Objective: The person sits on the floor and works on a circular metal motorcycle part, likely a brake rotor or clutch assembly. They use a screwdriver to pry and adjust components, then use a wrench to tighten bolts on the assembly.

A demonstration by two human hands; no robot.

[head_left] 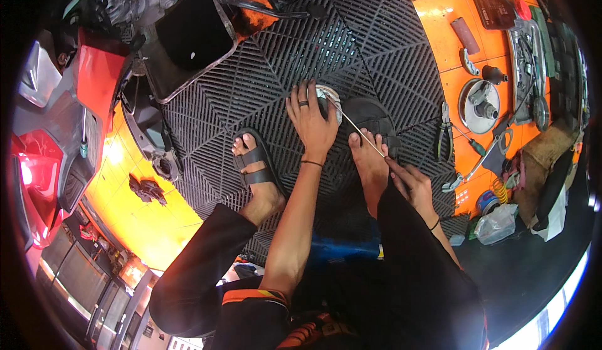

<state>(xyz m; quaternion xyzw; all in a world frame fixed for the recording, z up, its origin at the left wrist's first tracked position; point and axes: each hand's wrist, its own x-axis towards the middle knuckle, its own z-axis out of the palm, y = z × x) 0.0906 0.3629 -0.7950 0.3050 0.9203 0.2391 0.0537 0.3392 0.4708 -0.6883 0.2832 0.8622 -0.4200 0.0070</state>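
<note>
My left hand (310,121), with a ring and a wristband, holds a small round metal part (328,94) down on the black floor mat. Its fingers lie together along the part's left side, and they hide much of it. A thin metal rod (360,132) runs slantwise from this part toward my right hand (412,186). The fingers of my right hand are closed at the rod's near end, beside my right foot. Whether the rod has a handle is hidden. My right foot rests on a black sandal (370,115), just right of the round part.
Black slatted matting (251,77) lies over orange tiles. Pliers (444,134), a round metal disc (479,105), scissors (501,140) and a clear plastic bag (495,224) lie at right. Red vehicle panels (100,68) stand at left, near a dark tray-like part (194,43).
</note>
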